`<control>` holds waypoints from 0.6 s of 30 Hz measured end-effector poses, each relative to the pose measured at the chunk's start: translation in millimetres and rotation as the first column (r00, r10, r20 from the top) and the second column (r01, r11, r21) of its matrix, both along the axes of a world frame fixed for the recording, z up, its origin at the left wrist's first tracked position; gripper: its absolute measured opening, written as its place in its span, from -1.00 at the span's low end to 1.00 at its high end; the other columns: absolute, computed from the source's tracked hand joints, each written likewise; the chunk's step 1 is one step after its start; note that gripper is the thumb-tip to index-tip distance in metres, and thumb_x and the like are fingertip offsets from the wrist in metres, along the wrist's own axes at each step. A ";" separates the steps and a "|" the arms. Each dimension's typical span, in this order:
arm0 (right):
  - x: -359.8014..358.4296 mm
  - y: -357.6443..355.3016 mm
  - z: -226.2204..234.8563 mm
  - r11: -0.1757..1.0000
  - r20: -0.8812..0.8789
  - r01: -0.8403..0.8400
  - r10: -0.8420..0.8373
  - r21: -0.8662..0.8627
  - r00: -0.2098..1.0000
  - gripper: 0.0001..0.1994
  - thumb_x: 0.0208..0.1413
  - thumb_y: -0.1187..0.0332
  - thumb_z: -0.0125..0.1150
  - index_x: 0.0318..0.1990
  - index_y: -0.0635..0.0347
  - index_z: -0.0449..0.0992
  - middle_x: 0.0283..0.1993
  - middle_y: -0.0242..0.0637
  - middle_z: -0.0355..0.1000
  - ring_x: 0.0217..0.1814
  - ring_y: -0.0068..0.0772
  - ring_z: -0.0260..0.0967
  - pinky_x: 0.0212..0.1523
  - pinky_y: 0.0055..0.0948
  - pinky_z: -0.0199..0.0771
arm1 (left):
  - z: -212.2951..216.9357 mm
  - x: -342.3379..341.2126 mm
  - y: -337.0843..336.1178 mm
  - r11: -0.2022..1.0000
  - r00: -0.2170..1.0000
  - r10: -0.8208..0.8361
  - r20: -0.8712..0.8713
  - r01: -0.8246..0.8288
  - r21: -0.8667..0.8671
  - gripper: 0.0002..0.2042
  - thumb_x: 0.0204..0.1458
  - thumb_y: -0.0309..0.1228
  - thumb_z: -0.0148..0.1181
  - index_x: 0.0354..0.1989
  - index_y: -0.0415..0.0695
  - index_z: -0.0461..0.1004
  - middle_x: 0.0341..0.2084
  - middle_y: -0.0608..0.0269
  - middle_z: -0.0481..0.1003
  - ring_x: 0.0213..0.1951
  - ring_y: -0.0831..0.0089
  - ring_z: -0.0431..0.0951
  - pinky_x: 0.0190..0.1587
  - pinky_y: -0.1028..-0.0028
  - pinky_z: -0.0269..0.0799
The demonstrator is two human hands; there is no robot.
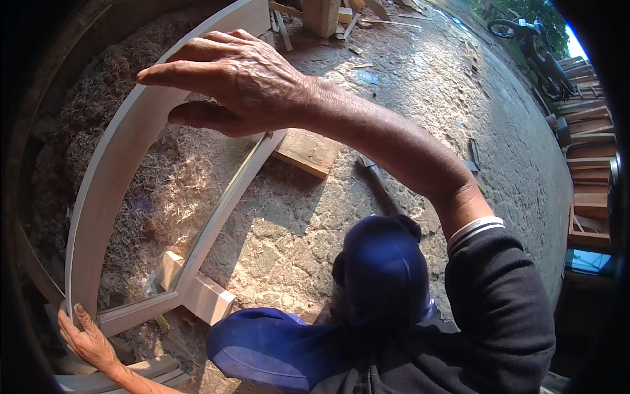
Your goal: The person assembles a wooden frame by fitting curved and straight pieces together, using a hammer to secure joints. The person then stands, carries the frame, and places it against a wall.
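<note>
A pale wooden frame (111, 174) with a wide, curved outer board lies tilted across the left side. Its straight inner rail (220, 226) runs diagonally and meets the board at the lower left. At that corner, my left hand (88, 341) wraps around the board's edge, thumb on the inner side. Over the upper part of the board, my right hand (239, 82) is open, fingers stretched toward the outer edge. Whether its fingertips touch the wood I cannot tell. Wooden blocks, one near the lower corner (209, 297) and one farther up (308, 152), sit against the rail.
Wood shavings (167, 180) cover the ground within the frame. A hammer-like tool (377, 184) lies on the stone ground beyond my knee. Offcuts (354, 26) are scattered at the far side. Stacked wood (590, 141) and a motorcycle (541, 52) stand at the right.
</note>
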State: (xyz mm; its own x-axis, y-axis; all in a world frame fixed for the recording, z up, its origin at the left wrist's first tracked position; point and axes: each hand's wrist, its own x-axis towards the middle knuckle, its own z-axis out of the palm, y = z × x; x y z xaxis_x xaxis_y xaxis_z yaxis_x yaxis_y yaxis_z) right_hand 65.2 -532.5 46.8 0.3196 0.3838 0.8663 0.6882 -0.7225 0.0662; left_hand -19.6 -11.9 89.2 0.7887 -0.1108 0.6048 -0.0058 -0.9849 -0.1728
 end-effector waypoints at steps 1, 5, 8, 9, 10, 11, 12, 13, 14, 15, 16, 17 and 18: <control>-21.8 -36.4 -23.6 0.997 -0.160 0.079 -0.074 0.023 0.984 -0.53 0.28 -0.06 0.20 0.25 -0.12 0.47 -0.03 -0.27 0.50 0.09 -0.25 0.48 0.09 -0.19 0.46 | 6.2 0.0 2.4 0.998 0.999 -0.038 -0.024 0.039 0.042 -0.41 0.30 0.14 0.00 0.16 -0.19 0.45 -0.06 -0.04 0.54 -0.01 -0.01 0.53 0.03 0.11 0.41; -121.3 -157.5 -164.1 0.790 -0.888 0.572 -0.405 -0.222 0.215 -0.59 0.27 -0.01 0.18 0.09 0.06 0.47 -0.01 -0.04 0.45 0.10 0.03 0.46 0.05 -0.06 0.47 | 24.2 3.3 3.2 0.972 0.937 -0.100 -0.336 0.020 -0.234 -0.34 0.27 0.16 0.05 0.19 -0.25 0.43 -0.06 -0.04 0.55 -0.03 0.10 0.55 0.08 0.21 0.39; -204.5 -195.6 -256.0 0.676 -0.851 0.523 -0.468 -0.519 -0.238 -0.41 0.14 -0.08 0.30 0.09 0.25 0.42 0.11 0.05 0.43 0.19 0.12 0.40 0.14 -0.06 0.43 | 30.6 -4.5 15.3 0.921 0.901 -0.282 -0.330 0.158 -0.355 -0.31 0.29 0.20 0.01 0.12 -0.33 0.47 -0.13 0.01 0.55 -0.09 0.23 0.50 0.09 0.30 0.36; -225.9 -197.9 -277.5 0.687 -0.891 0.569 -0.368 -0.453 -0.265 -0.37 0.09 -0.06 0.36 0.08 0.33 0.41 0.11 0.10 0.44 0.21 0.13 0.38 0.16 -0.04 0.41 | 29.6 -9.5 21.6 0.900 0.910 -0.289 -0.299 0.151 -0.409 -0.25 0.29 0.26 -0.08 0.07 -0.35 0.49 -0.17 0.02 0.54 -0.11 0.28 0.49 0.07 0.32 0.35; -239.0 -199.3 -295.5 0.698 -0.881 0.538 -0.390 -0.473 -0.268 -0.34 0.07 -0.06 0.39 0.07 0.38 0.41 0.10 0.14 0.44 0.21 0.14 0.38 0.16 -0.04 0.40 | 29.4 -11.0 29.0 0.871 0.927 -0.255 -0.275 0.096 -0.482 -0.25 0.30 0.28 -0.12 -0.05 -0.36 0.51 -0.28 0.07 0.54 -0.18 0.34 0.46 0.00 0.33 0.36; -248.5 -198.2 -311.7 0.681 -0.883 0.561 -0.366 -0.470 -0.295 -0.33 0.04 -0.08 0.40 0.06 0.34 0.40 0.09 0.14 0.45 0.19 0.17 0.39 0.16 -0.03 0.40 | 26.4 -11.4 35.8 0.832 0.959 -0.181 -0.220 0.030 -0.553 -0.25 0.32 0.27 -0.15 -0.18 -0.35 0.53 -0.40 0.14 0.51 -0.26 0.39 0.40 -0.09 0.36 0.35; -254.9 -199.0 -323.4 0.674 -0.891 0.587 -0.384 -0.449 -0.241 -0.36 0.04 -0.04 0.41 0.06 0.31 0.37 0.09 0.16 0.44 0.18 0.20 0.40 0.14 0.00 0.40 | 22.6 -10.1 41.9 0.832 0.982 -0.098 -0.159 -0.006 -0.555 -0.29 0.33 0.23 -0.12 -0.31 -0.35 0.50 -0.48 0.21 0.45 -0.33 0.43 0.33 -0.17 0.38 0.32; -255.8 -199.7 -332.0 0.637 -0.873 0.607 -0.431 -0.475 -0.231 -0.39 0.02 0.00 0.41 0.04 0.29 0.35 0.10 0.17 0.44 0.17 0.22 0.40 0.13 0.02 0.40 | 14.3 -7.8 45.9 0.754 0.989 -0.138 -0.061 0.065 -0.653 -0.32 0.32 0.20 -0.06 -0.39 -0.32 0.48 -0.51 0.29 0.40 -0.35 0.47 0.28 -0.20 0.41 0.29; -252.4 -202.1 -337.6 0.628 -0.883 0.630 -0.408 -0.457 -0.233 -0.38 -0.02 0.05 0.41 0.05 0.30 0.33 0.07 0.19 0.45 0.15 0.24 0.42 0.12 0.03 0.41 | 10.4 -5.2 50.3 0.589 0.990 -0.143 -0.014 0.074 -0.805 -0.41 0.32 0.11 0.02 -0.39 -0.28 0.52 -0.49 0.33 0.44 -0.35 0.49 0.31 -0.19 0.42 0.29; -247.7 -204.4 -341.3 0.622 -0.917 0.681 -0.339 -0.386 -0.210 -0.50 -0.07 0.16 0.37 -0.02 0.24 0.39 -0.20 0.03 0.53 -0.15 0.07 0.53 -0.15 -0.05 0.50 | 1.8 -5.0 51.2 0.485 0.988 -0.128 0.086 0.138 -0.863 -0.46 0.28 0.08 0.09 -0.30 -0.28 0.59 -0.41 0.28 0.52 -0.29 0.47 0.42 -0.11 0.42 0.34; -241.6 -208.3 -341.8 0.638 -0.972 0.734 -0.128 -0.233 -0.198 -0.56 -0.09 0.20 0.34 -0.08 0.20 0.40 -0.29 -0.08 0.49 -0.27 -0.05 0.48 -0.25 -0.11 0.46 | -8.1 -1.9 49.0 0.302 0.990 -0.053 0.132 0.142 -0.943 -0.42 0.24 0.08 0.13 -0.11 -0.35 0.58 -0.23 0.13 0.57 -0.16 0.38 0.51 0.01 0.38 0.40; -235.3 -212.1 -340.0 0.618 -0.977 0.780 0.090 -0.097 -0.194 -0.62 -0.10 0.23 0.32 -0.13 0.17 0.41 -0.39 -0.18 0.45 -0.38 -0.16 0.44 -0.36 -0.18 0.42 | -18.4 5.0 44.0 0.130 0.978 -0.006 0.209 0.208 -0.969 -0.33 0.21 0.14 0.14 0.04 -0.40 0.50 -0.05 0.01 0.53 -0.06 0.32 0.52 0.08 0.34 0.41; -230.7 -214.3 -335.9 0.568 -0.937 0.823 0.280 -0.014 -0.209 -0.67 -0.12 0.27 0.29 -0.18 0.14 0.43 -0.49 -0.28 0.41 -0.50 -0.28 0.39 -0.47 -0.24 0.37 | -24.5 9.0 39.4 0.092 0.975 0.011 0.222 0.220 -0.971 -0.25 0.22 0.20 0.08 0.15 -0.40 0.41 0.05 -0.03 0.48 0.01 0.25 0.51 0.13 0.31 0.40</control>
